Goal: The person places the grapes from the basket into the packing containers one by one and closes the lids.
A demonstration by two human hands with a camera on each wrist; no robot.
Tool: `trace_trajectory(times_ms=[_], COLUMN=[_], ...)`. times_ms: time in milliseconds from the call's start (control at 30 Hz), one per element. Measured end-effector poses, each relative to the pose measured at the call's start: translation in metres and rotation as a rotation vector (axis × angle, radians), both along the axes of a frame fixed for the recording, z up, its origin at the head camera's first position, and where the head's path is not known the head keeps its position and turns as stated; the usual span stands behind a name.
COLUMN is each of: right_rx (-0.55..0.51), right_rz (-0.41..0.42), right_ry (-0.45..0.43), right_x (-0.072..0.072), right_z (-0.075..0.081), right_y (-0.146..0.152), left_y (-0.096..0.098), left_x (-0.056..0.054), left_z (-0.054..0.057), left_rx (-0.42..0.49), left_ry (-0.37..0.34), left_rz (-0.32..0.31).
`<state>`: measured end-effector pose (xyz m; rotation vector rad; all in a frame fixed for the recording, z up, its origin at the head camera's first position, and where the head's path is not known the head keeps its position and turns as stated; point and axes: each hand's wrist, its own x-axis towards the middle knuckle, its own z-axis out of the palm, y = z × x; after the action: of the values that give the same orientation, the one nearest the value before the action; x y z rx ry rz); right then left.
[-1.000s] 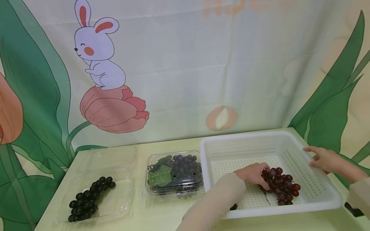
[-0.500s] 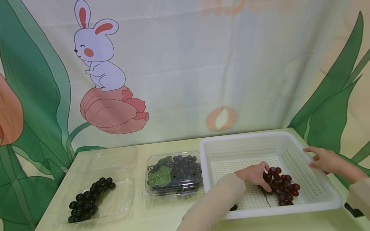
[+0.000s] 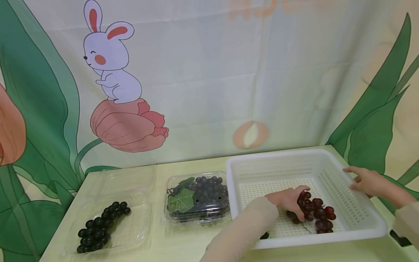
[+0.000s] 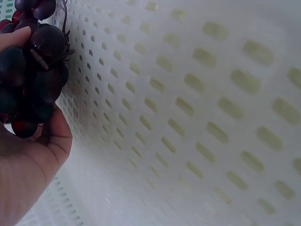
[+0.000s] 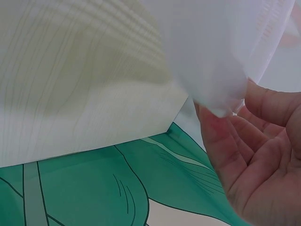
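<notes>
A bunch of dark red grapes (image 3: 319,214) lies in the white plastic basket (image 3: 327,238), towards its near right side. My left hand (image 3: 288,202) grips the bunch from its left end, thumb on the near side and fingers on the far side. Up close in the left wrist view, the fingers curl round the grapes (image 4: 44,87), and a thin stem sticks out. On the basket's right rim, my right hand (image 3: 370,182) pinches the edge between thumb and fingers; the right wrist view shows the fingers (image 5: 221,146) under the rim.
Left of the basket stands a closed clear clamshell box (image 3: 196,211) of dark grapes with a green leaf. Farther left, an open clear clamshell (image 3: 140,233) holds a bunch of black grapes (image 3: 98,227). A printed cloth (image 3: 196,91) hangs behind the table.
The left hand's fingers have shifted on the red bunch, which has turned slightly; grapes now show below that hand. The right hand and basket stay put.
</notes>
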<state>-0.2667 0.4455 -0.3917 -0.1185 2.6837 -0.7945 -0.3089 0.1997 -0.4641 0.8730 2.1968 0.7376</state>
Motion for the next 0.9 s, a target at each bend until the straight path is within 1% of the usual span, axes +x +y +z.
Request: trace_trajectory(times_ms=[100, 333, 433, 633, 900], right_rx=[-0.003, -0.010, -0.013, -0.007, 0.007], right_rz=[-0.003, -0.009, -0.005, -0.004, -0.007], right_ry=[-0.004, -0.020, -0.021, -0.022, -0.014], right_x=[0.0001, 0.0001, 0.0002, 0.0002, 0.0002], right_z=[0.0012, 0.0000, -0.0004, -0.0004, 0.0026], right_y=[-0.0005, -0.0005, 0.0000, 0.0000, -0.0015], left_y=[0.0007, 0.0007, 0.0007, 0.0001, 0.0002], left_x=[-0.0002, -0.0011, -0.0010, -0.0003, -0.0014], left_z=[0.0002, -0.0014, -0.0017, -0.0008, -0.0014], left_rx=[-0.006, 0.008, 0.008, 0.017, 0.009], left_ry=[0.020, 0.040, 0.049, 0.035, 0.070], left_rz=[0.004, 0.052, 0.055, 0.068, 0.065])
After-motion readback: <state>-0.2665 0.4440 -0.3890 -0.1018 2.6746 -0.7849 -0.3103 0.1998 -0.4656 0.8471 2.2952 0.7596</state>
